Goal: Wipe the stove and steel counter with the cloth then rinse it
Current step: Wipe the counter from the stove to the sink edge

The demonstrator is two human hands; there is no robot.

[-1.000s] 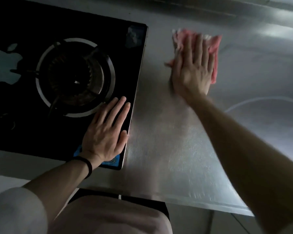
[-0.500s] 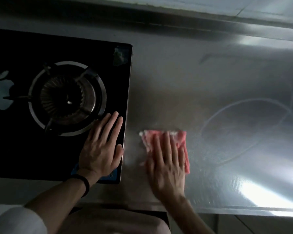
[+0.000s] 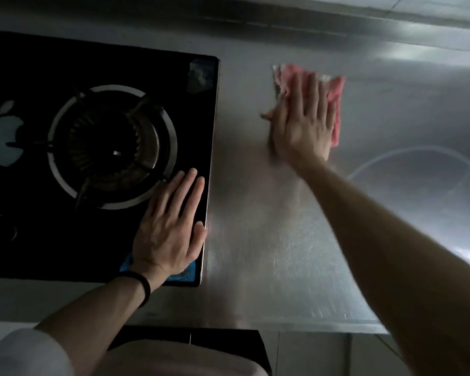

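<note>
A black glass stove (image 3: 38, 240) with a round burner (image 3: 111, 147) fills the left of the view. To its right stretches the steel counter (image 3: 269, 240). My right hand (image 3: 301, 123) lies flat with straight fingers on a pink cloth (image 3: 337, 96), pressing it onto the counter far from me, right of the stove's back corner. My left hand (image 3: 171, 229) rests flat and open on the stove's front right corner, beside the burner ring. A black band sits on that wrist.
A steel backsplash (image 3: 337, 28) rises behind the counter. A faint curved mark (image 3: 407, 153) shows on the counter at right. The counter's front edge (image 3: 323, 328) runs below my right forearm, with a dark panel under it.
My right hand has pushed the cloth from the counter's near part, by the stove's front corner, away to the far part. One second ago it was also far. My left hand stayed put.
</note>
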